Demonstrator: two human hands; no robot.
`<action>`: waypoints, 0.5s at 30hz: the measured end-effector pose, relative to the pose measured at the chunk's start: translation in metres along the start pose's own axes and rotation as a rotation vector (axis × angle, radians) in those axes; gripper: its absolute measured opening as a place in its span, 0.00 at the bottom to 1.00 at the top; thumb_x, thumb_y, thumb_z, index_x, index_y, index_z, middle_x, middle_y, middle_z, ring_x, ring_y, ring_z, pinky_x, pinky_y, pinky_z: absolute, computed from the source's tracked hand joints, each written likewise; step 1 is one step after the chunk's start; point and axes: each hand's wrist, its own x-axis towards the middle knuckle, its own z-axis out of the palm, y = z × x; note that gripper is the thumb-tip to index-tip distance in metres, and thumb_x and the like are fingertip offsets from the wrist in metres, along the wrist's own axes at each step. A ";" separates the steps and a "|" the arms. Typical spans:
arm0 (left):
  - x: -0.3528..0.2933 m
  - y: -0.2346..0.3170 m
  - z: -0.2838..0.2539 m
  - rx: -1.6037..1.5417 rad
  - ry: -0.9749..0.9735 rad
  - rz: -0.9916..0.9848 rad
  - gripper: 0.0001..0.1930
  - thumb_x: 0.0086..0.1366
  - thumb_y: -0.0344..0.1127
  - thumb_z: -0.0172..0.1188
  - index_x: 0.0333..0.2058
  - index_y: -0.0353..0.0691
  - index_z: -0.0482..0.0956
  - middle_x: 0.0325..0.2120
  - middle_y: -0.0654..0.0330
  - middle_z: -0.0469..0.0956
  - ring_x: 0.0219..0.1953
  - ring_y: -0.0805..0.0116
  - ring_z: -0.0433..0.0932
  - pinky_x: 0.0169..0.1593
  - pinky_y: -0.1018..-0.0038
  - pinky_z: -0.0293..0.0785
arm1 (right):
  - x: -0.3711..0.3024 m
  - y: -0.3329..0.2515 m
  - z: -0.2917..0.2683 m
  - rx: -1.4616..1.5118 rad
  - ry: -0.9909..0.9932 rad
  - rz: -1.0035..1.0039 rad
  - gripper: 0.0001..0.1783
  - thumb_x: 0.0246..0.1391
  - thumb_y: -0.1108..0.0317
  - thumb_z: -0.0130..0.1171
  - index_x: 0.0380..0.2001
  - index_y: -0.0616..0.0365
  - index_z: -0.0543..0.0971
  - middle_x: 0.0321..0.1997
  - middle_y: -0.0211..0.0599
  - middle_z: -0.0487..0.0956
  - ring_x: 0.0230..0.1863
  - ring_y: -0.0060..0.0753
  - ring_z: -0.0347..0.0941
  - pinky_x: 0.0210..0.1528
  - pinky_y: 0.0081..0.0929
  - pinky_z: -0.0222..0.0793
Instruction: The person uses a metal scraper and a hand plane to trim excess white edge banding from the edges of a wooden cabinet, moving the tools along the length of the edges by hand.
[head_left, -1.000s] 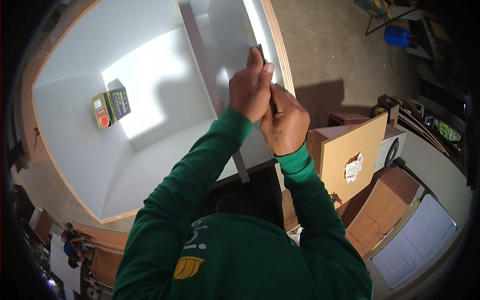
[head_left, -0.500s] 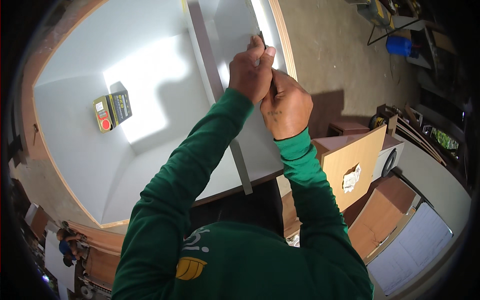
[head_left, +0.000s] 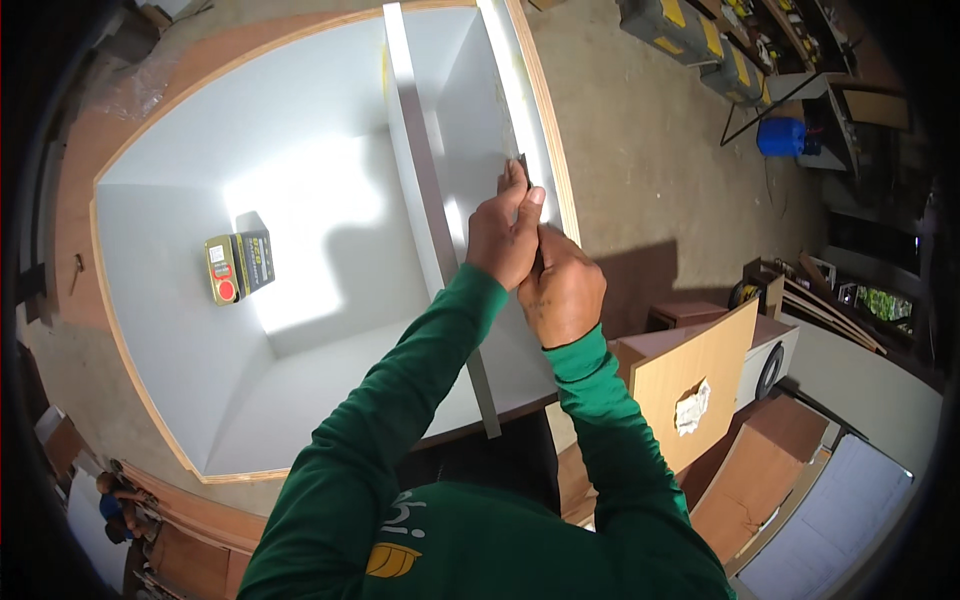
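Note:
A dark, thin-bladed hand tool point(head_left: 526, 174) lies against the inner face of the right side of a large white box-like cabinet point(head_left: 335, 400) with wood-coloured edges. My left hand point(head_left: 500, 235) is closed near the tool's blade, its fingertips against it. Just behind, my right hand point(head_left: 565, 290) is closed around what seems to be the tool's rear part; the handle is hidden in my fingers. A long narrow divider point(head_left: 437, 215) runs left of my hands. Yellowish glue-like smears mark the inner wall beyond the blade.
A yellow-and-black tin point(head_left: 222, 270) sits inside the cabinet to the left. At right stand a wooden panel point(head_left: 650, 410) with a hole and a blue container point(head_left: 783, 137). Grey toolboxes point(head_left: 675, 25) are at the far right. Another person point(head_left: 118, 505) is at the lower left.
My view has shifted, so the cabinet and both hands appear lower and more of the far edge shows. Both hands keep the same grip on the tool.

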 end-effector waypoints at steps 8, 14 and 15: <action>0.042 0.002 -0.012 -0.029 -0.012 0.059 0.31 0.79 0.42 0.55 0.68 0.20 0.63 0.67 0.32 0.69 0.73 0.53 0.66 0.71 0.70 0.64 | 0.036 -0.004 0.014 0.011 -0.014 -0.038 0.07 0.51 0.76 0.64 0.35 0.58 0.83 0.32 0.52 0.82 0.36 0.63 0.79 0.37 0.48 0.76; 0.071 0.004 -0.018 0.012 0.013 0.101 0.28 0.79 0.42 0.55 0.64 0.20 0.69 0.59 0.30 0.77 0.63 0.61 0.76 0.63 0.70 0.72 | 0.062 -0.008 0.023 0.009 0.014 -0.072 0.06 0.51 0.76 0.64 0.34 0.59 0.82 0.30 0.53 0.81 0.35 0.64 0.79 0.36 0.50 0.75; 0.072 0.011 -0.022 0.014 -0.018 0.073 0.28 0.78 0.42 0.55 0.63 0.20 0.71 0.57 0.31 0.77 0.61 0.63 0.77 0.61 0.70 0.74 | 0.063 -0.007 0.024 0.011 0.015 -0.078 0.06 0.51 0.76 0.64 0.34 0.59 0.83 0.30 0.53 0.81 0.34 0.64 0.79 0.36 0.50 0.75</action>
